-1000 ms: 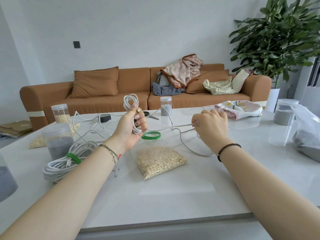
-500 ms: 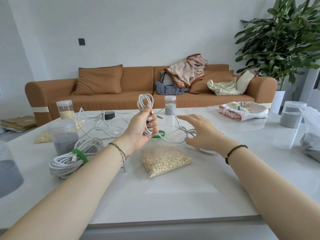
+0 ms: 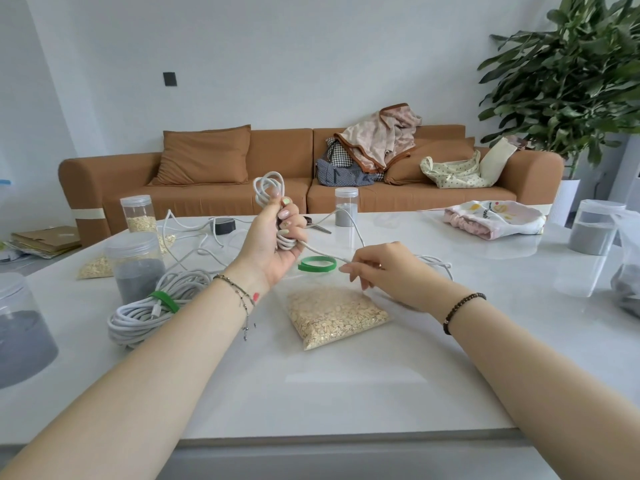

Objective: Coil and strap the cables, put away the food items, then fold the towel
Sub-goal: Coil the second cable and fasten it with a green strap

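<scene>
My left hand grips a partly wound coil of white cable, loops sticking up above the fist. The free strand runs down to my right hand, which pinches it just above the table. A green strap loop lies between the hands. A bag of oats sits below them. At the left a finished white cable coil is bound with a green strap. A folded towel lies at the back right.
Clear jars of grey powder and one jar of oats stand on the white table. Loose cable, a black adapter and scissors lie behind. A plastic bag is at the right edge.
My right hand let go of the cable, opened, then came down and pinched the strand closer to the coil. My left hand kept its grip and shifted right in view as the head turned.
</scene>
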Demonstrator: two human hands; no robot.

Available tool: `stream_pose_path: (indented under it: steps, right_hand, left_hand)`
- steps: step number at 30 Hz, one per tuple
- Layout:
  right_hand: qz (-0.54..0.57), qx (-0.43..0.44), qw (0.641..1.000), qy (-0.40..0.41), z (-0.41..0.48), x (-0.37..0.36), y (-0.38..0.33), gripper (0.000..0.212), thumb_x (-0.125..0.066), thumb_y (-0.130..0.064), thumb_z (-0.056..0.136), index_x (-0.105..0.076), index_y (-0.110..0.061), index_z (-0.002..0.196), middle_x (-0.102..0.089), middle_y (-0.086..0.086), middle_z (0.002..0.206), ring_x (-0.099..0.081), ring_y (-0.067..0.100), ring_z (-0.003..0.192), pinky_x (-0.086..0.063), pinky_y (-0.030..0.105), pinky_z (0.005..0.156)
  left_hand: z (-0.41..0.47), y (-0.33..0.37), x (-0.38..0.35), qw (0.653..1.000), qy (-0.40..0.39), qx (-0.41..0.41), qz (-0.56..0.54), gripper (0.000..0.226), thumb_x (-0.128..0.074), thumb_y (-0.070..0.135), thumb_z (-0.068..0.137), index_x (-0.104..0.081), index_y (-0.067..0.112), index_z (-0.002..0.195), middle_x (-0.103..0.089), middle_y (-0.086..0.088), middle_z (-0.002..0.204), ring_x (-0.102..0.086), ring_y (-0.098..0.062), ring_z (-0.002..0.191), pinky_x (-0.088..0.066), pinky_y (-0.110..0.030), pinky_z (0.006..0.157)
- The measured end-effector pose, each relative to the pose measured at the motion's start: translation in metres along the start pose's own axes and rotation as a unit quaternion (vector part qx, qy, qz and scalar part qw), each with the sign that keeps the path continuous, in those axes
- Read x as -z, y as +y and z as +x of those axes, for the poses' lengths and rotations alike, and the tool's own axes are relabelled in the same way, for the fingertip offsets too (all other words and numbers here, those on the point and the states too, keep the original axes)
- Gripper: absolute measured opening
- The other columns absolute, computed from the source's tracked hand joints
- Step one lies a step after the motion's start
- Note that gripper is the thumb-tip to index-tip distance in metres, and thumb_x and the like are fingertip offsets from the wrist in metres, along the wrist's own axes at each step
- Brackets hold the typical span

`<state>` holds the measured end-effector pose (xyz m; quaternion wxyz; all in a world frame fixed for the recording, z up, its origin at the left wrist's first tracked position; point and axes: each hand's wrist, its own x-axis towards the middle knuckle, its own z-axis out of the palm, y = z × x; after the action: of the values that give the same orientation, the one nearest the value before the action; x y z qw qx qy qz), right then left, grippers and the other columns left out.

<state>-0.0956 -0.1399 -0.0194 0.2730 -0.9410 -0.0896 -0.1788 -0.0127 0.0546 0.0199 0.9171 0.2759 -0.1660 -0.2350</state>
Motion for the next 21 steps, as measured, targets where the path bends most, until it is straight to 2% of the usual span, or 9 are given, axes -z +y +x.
stream_pose_path:
  steps: [2, 5, 9, 13, 16, 18, 19, 21]
  right_hand:
    - [-0.015, 0.039, 0.999, 0.024, 0.001, -0.003, 0.001, 0.024, -0.059, -0.043, 0.098, -0.07, -0.022, 0.096, -0.066, -0.007, 0.07, -0.055, 0.003, 0.064, -0.043, 0.022, 0.065]
    - [-0.066, 0.131, 0.982, 0.121, 0.001, -0.002, 0.005, 0.022, -0.054, -0.033, 0.102, -0.071, -0.022, 0.111, -0.062, -0.01, 0.085, -0.058, 0.013, 0.077, -0.045, 0.03, 0.069]
    - [-0.151, 0.182, 0.958, 0.16, 0.0, 0.002, 0.004, 0.027, -0.051, -0.031, 0.101, -0.075, -0.023, 0.108, -0.054, -0.006, 0.076, -0.053, 0.025, 0.066, -0.037, 0.031, 0.063]
    - [-0.184, 0.198, 0.949, 0.164, 0.0, 0.005, -0.001, 0.035, -0.044, -0.034, 0.1, -0.077, -0.025, 0.103, -0.055, -0.005, 0.068, -0.051, 0.023, 0.061, -0.047, 0.037, 0.066]
    - [-0.178, 0.192, 0.95, 0.17, -0.002, 0.008, -0.004, 0.027, -0.052, -0.03, 0.098, -0.079, -0.024, 0.103, -0.06, -0.004, 0.066, -0.054, 0.022, 0.062, -0.047, 0.035, 0.067]
    - [-0.144, 0.176, 0.958, 0.177, -0.004, 0.006, -0.008, 0.017, -0.065, -0.023, 0.094, -0.08, -0.023, 0.102, -0.067, -0.002, 0.07, -0.058, 0.022, 0.067, -0.045, 0.029, 0.069]
    - [-0.128, 0.17, 0.959, 0.188, -0.005, 0.005, -0.011, 0.013, -0.07, -0.02, 0.091, -0.081, -0.021, 0.099, -0.07, -0.001, 0.073, -0.06, 0.022, 0.07, -0.045, 0.027, 0.071]
    - [-0.114, 0.161, 0.958, 0.209, -0.006, 0.002, -0.016, 0.007, -0.076, -0.016, 0.087, -0.081, -0.017, 0.092, -0.072, -0.001, 0.074, -0.062, 0.021, 0.072, -0.044, 0.025, 0.071]
  left_hand:
    - [0.0, 0.002, 0.002, 1.0, 0.017, -0.005, -0.006, 0.035, -0.048, 0.034, 0.105, -0.049, 0.017, 0.074, -0.037, 0.009, 0.059, -0.031, -0.002, 0.047, -0.029, -0.011, 0.039]
    - [0.001, -0.007, 0.004, 0.995, 0.06, -0.02, 0.082, 0.036, -0.048, 0.036, 0.105, -0.046, 0.017, 0.076, -0.04, 0.006, 0.06, -0.037, -0.005, 0.048, -0.039, -0.014, 0.044]
    - [0.001, -0.018, 0.007, 0.98, 0.063, -0.001, 0.187, 0.03, -0.051, 0.03, 0.104, -0.052, 0.013, 0.081, -0.05, 0.002, 0.065, -0.051, -0.009, 0.059, -0.057, -0.027, 0.064]
    - [-0.005, -0.023, 0.005, 0.962, 0.045, 0.024, 0.268, 0.023, -0.052, 0.024, 0.105, -0.053, 0.011, 0.085, -0.051, 0.0, 0.071, -0.054, -0.012, 0.066, -0.059, -0.027, 0.062]
    - [-0.011, -0.026, 0.001, 0.951, 0.034, 0.033, 0.306, 0.018, -0.052, 0.023, 0.104, -0.056, 0.008, 0.094, -0.058, -0.005, 0.081, -0.063, -0.017, 0.082, -0.063, -0.036, 0.066]
    - [-0.013, -0.026, -0.001, 0.942, 0.031, 0.052, 0.331, 0.026, -0.057, 0.025, 0.102, -0.059, 0.001, 0.11, -0.064, -0.012, 0.105, -0.069, -0.027, 0.106, -0.063, -0.049, 0.075]
    - [-0.014, -0.027, -0.001, 0.94, 0.025, 0.062, 0.335, 0.033, -0.058, 0.026, 0.101, -0.058, 0.0, 0.121, -0.064, -0.013, 0.116, -0.069, -0.03, 0.111, -0.061, -0.054, 0.077]
    - [-0.018, -0.032, -0.007, 0.939, -0.003, 0.085, 0.334, 0.037, -0.056, 0.025, 0.103, -0.056, -0.001, 0.13, -0.066, -0.014, 0.122, -0.073, -0.026, 0.102, -0.062, -0.053, 0.076]
